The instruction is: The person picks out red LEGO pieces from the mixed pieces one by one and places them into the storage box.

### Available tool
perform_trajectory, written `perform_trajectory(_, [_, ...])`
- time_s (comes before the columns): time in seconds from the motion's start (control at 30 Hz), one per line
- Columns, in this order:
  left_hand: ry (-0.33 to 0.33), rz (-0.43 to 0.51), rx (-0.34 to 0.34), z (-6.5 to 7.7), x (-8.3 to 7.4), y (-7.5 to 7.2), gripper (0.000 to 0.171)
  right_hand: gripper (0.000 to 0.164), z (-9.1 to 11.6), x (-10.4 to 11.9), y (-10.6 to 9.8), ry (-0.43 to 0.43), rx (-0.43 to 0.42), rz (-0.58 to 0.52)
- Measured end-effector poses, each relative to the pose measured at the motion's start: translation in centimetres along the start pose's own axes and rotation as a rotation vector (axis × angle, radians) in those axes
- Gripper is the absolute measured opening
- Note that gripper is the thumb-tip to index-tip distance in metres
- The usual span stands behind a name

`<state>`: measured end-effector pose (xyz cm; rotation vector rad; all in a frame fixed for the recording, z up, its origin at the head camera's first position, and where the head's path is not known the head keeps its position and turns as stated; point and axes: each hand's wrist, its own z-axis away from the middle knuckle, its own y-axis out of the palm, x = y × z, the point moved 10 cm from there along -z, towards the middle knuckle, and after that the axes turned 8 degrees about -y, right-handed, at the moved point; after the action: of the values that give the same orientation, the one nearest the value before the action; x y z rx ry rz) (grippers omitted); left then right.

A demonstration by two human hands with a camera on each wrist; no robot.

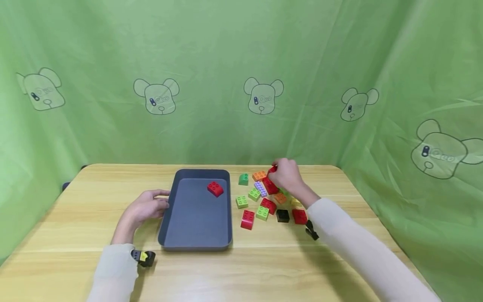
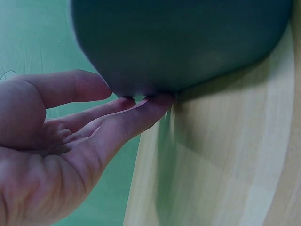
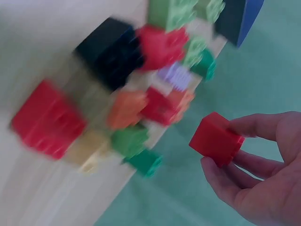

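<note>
My right hand (image 1: 288,176) pinches a red toy brick (image 3: 216,139) between thumb and fingertips, over the far side of a group of loose bricks. In the right wrist view the brick is plain and sharp, apart from the blurred ones. My left hand (image 1: 149,204) is at the left side of a dark grey tray (image 1: 164,235). Its fairly straight fingers (image 2: 127,120) and thumb touch the tray's outer wall in the left wrist view. Inside the tray, toward the far right, lies one red brick (image 1: 215,188).
Right of the tray lie several loose bricks, among them a black brick (image 1: 282,215), a lilac brick (image 1: 260,188), an orange brick (image 1: 259,175) and a dark green brick (image 1: 243,179). A green curtain (image 1: 211,134) hangs behind the wooden table (image 1: 264,272).
</note>
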<state>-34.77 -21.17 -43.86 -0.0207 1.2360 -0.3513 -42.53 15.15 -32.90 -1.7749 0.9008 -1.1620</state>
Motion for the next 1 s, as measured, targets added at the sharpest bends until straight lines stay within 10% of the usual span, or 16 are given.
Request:
perform_trajectory(0.4, [0.002,-0.001,0.0,0.0,-0.1,-0.1,0.054,0.037,-1.2,9.6,2.8,-0.187,0.0,-0.051])
perform_trajectory(1.0, [0.005,0.006,0.001,0.1,-0.2,-0.1,0.053,0.034,-1.9,18.2,6.5,-0.265,0.022,-0.082])
